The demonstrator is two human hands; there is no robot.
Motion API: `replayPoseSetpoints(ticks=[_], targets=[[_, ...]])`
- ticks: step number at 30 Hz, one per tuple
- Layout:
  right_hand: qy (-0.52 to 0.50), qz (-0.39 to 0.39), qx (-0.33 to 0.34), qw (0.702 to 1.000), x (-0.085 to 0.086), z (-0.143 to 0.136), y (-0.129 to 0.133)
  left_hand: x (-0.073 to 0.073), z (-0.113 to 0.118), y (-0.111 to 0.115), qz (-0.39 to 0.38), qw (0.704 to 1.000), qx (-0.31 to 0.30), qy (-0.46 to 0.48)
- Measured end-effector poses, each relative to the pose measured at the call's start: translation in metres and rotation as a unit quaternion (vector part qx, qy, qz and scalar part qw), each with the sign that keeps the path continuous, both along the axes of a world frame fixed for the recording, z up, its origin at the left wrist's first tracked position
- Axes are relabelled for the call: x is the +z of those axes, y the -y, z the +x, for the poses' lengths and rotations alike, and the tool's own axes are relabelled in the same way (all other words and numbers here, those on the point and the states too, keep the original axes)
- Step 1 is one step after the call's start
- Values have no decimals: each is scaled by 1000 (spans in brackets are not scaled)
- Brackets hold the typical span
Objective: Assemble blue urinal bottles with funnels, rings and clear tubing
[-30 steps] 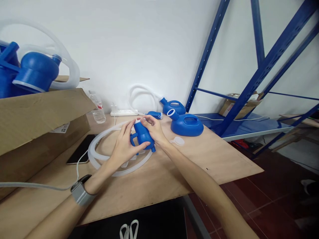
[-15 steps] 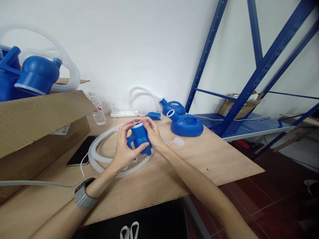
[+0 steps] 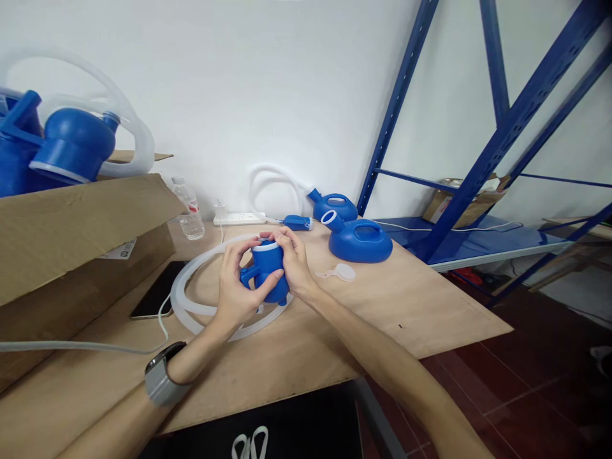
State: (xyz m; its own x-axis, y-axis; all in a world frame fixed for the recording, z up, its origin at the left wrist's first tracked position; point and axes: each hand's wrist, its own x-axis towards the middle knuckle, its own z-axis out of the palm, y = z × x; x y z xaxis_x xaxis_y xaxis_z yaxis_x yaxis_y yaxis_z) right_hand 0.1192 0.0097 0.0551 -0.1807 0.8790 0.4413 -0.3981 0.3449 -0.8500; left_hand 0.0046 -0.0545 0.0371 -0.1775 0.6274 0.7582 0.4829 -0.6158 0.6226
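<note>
Both hands are wrapped round a blue plastic cup-shaped funnel point(image 3: 268, 271) with a white rim and a side handle, held over the table. My left hand point(image 3: 239, 274) grips its handle side, thumb across the front. My right hand point(image 3: 295, 261) closes on the other side, fingers over the rim. What lies inside the mouth is mostly hidden by the fingers. Beneath it a coiled translucent hose point(image 3: 182, 299) rests on the table. To the right lie a clear cap with a strap point(image 3: 345, 272) and a blue jug-like urinal bottle point(image 3: 361, 242) with an angled neck.
A cardboard box point(image 3: 86, 223) with blue funnels point(image 3: 76, 143) and hose stands at left. Nearby are a black phone point(image 3: 160, 293), water bottle point(image 3: 191, 220) and power strip point(image 3: 239, 218). Behind sits another blue bottle point(image 3: 335, 205). A blue metal rack point(image 3: 473, 172) rises at right.
The blue funnel has come slightly lower and stands more upright, both hands still round it. My fingers have shifted a little at the rim.
</note>
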Motion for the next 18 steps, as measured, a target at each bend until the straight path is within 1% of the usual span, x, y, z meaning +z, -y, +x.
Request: replayPoseSetpoints(ticks=[3, 5, 7, 9, 11, 13, 15, 18], targets=[[-5, 12, 13, 1000, 0, 0, -2, 0, -3, -3, -3, 1000, -12, 7], [3, 15, 41, 999, -1, 2, -5, 2, -7, -6, -24, 999, -28, 16], [21, 21, 76, 997, -3, 4, -9, 5, -12, -11, -39, 997, -35, 48], [51, 35, 117, 991, -6, 8, -13, 7, -20, -16, -37, 994, -19, 100], [93, 39, 159, 982, -11, 11, -17, 8, -28, -23, -35, 989, 17, 144], [136, 37, 185, 972, -18, 13, -21, 6, -35, -30, -48, 982, 49, 177], [163, 46, 184, 968, -24, 12, -23, 5, -42, -36, -65, 974, 58, 209], [174, 59, 169, 968, -33, 9, -25, 2, -46, -41, -83, 968, 51, 233]])
